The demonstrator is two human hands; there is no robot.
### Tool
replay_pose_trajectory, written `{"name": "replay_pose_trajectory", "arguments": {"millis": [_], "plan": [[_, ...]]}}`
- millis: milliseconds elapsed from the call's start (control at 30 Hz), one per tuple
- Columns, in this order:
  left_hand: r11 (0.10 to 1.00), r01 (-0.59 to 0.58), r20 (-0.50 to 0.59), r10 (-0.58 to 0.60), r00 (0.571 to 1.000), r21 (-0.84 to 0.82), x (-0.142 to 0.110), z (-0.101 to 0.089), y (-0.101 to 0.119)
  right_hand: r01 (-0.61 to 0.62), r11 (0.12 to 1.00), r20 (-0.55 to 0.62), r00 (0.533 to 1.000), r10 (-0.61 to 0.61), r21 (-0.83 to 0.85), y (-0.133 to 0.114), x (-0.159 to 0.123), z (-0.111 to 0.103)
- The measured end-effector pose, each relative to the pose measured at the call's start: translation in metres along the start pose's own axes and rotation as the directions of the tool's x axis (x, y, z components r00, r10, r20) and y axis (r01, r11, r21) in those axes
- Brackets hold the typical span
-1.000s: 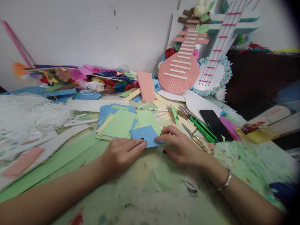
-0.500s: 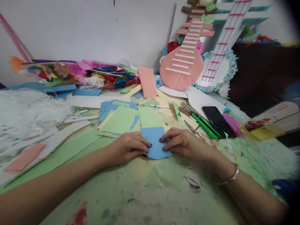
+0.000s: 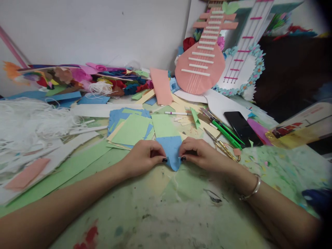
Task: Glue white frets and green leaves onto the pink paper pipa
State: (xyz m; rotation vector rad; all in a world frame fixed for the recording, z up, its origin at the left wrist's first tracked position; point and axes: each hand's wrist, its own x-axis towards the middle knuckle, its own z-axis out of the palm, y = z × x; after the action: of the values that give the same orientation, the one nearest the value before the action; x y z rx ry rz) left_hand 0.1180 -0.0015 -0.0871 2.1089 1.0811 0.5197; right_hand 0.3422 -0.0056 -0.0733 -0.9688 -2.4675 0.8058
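A small blue piece of paper [image 3: 171, 148] is between my hands, its near edge bent up and curved. My left hand [image 3: 145, 155] pinches its left side between thumb and fingers. On the right side, my right hand [image 3: 198, 154] pinches it the same way. The paper's far edge meets a light green paper strip [image 3: 164, 125] lying on the table. Just left of that strip rests a stack of cut green, cream and blue papers [image 3: 132, 129].
Gold-handled scissors [image 3: 220, 147], green cutters [image 3: 227, 135] and a black phone [image 3: 242, 128] lie to the right. White string [image 3: 38, 121] is heaped at left. A pink paper lute [image 3: 201, 67] leans at the back. A bottle [image 3: 298, 128] stands far right.
Both hands have gone from resting on the flat blue paper to pinching its sides, and its near edge has curled inward and up. The view has shifted slightly.
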Motion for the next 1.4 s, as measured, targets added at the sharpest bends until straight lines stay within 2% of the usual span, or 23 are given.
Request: {"name": "replay_pose_trajectory", "arguments": {"millis": [167,367,733,1033,1167,1400], "plan": [[0.992,0.034,0.0,-0.034,0.999,0.119,0.003,0.002,0.005,-0.035,0.998,-0.002,0.999,0.035,-0.058,0.001,0.0,0.005],[0.988,0.096,0.024,-0.1,0.995,0.118,0.008,0.002,0.006,-0.135,0.991,-0.013,0.991,0.135,-0.002,0.002,0.0,0.01],[0.981,0.119,0.111,-0.136,0.984,0.15,0.014,0.002,0.004,-0.193,0.981,-0.07,0.979,0.193,-0.001,0.002,0.002,0.017],[0.93,0.158,0.009,-0.171,0.985,0.332,0.01,0.009,0.017,-0.302,0.946,-0.13,0.949,0.287,-0.118,-0.009,0.007,0.024],[0.891,0.153,-0.005,-0.167,0.986,0.428,0.007,0.013,0.022,-0.362,0.915,-0.158,0.928,0.336,-0.179,-0.014,0.01,0.027],[0.838,0.139,-0.019,-0.152,0.988,0.528,0.003,0.017,0.025,-0.383,0.888,-0.197,0.919,0.34,-0.253,-0.019,0.011,0.032]]}}
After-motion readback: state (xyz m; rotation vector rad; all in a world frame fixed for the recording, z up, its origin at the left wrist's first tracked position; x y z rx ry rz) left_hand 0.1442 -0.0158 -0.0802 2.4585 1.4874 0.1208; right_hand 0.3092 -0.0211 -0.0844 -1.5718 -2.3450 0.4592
